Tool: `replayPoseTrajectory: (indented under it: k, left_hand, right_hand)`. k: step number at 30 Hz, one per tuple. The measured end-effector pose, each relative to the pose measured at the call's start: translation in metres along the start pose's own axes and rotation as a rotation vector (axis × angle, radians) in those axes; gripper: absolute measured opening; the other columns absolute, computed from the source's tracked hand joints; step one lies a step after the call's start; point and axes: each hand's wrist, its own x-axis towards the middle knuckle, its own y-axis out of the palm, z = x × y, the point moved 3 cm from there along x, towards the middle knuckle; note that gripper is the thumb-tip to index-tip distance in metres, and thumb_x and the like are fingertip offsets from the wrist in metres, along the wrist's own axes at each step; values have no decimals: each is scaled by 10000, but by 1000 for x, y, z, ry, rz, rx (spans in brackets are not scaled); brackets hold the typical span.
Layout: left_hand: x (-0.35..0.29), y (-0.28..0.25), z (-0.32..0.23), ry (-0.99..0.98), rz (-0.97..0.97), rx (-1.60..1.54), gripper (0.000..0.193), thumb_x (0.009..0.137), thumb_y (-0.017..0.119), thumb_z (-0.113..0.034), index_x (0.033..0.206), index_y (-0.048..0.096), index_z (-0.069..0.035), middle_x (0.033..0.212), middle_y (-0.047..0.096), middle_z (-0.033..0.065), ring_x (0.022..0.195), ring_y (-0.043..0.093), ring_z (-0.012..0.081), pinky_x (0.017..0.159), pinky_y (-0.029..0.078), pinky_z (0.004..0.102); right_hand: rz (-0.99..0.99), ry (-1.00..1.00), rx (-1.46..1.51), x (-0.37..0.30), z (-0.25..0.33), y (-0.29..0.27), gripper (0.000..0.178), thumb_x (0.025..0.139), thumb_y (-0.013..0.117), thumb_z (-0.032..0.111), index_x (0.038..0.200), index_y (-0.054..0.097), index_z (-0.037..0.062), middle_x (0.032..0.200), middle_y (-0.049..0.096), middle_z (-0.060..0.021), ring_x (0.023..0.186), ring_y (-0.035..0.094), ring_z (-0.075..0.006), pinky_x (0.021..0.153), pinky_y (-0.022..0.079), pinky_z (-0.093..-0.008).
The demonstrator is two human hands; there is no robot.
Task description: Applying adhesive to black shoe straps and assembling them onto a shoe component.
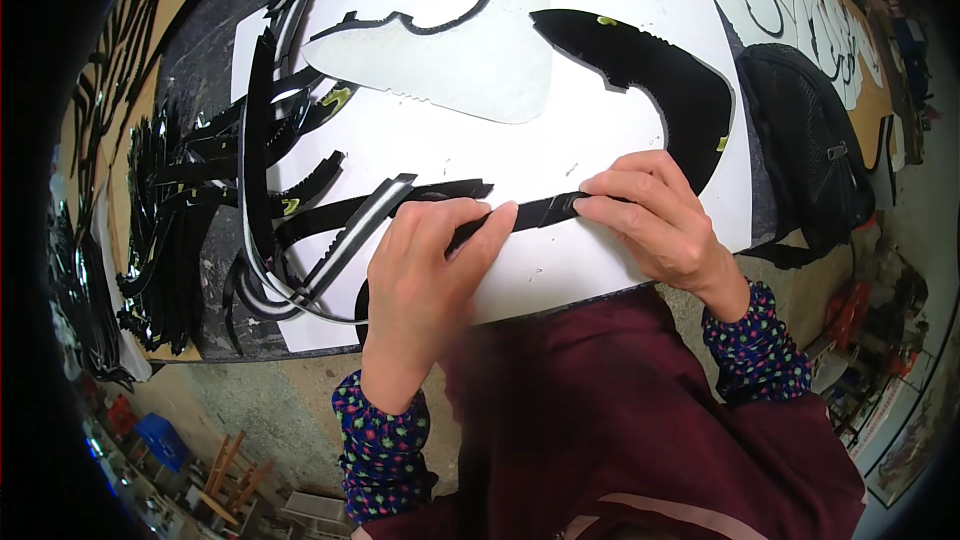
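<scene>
Now one black strip (540,214) in two pinches, left hand (425,255) and right hand (652,218), near one black panel (685,90)

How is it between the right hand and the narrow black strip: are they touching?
Touching. The head view shows the right hand pinching the narrow black strip, with no gap between them.

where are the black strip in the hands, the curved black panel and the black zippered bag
Black strip (534,214): head view, uncovered middle stretch
Curved black panel (692,90): head view, its bend
Black zippered bag (800,130): head view, upper face
</scene>
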Motion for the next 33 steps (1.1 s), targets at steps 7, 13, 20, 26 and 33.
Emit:
replayPoseTrajectory:
  k: [7,13,20,26,33]
  left_hand:
    - [1,0,-2,-14,9,2,460,629,597,62,1043,683,-119,915,576,48,833,559,232,677,480,310]
    - [2,-1,-3,-11,-5,14,438,637,597,59,1030,689,-108,913,577,53,819,557,231,666,476,307]
    - [2,1,-1,40,-35,53,397,657,613,-1,1029,678,-124,918,574,26,777,551,192,617,470,283]
    - [4,1,-3,54,-39,59,389,652,618,0,1020,680,-110,904,578,30,761,548,192,606,469,279]
    - [5,1,-5,49,-35,74,368,660,635,10,1006,687,-105,895,576,27,757,545,188,600,470,273]
  right_hand:
    - [-11,0,-9,1,1,-1,249,650,657,-14,897,632,-22,947,606,-103,859,556,-263,716,479,-329]
    - [-16,-4,-4,1,1,-2,240,655,654,-5,893,628,-25,941,604,-105,856,559,-263,719,476,-328]
    - [-10,15,14,0,0,-2,292,630,680,-44,918,649,-10,961,631,-120,862,566,-277,716,484,-328]
    - [-16,30,24,0,1,-3,282,636,678,-45,915,647,-17,952,630,-119,851,565,-276,701,486,-329]
    - [-29,36,8,-1,1,-3,265,651,672,-41,914,647,-16,963,629,-117,847,563,-271,682,487,-324]
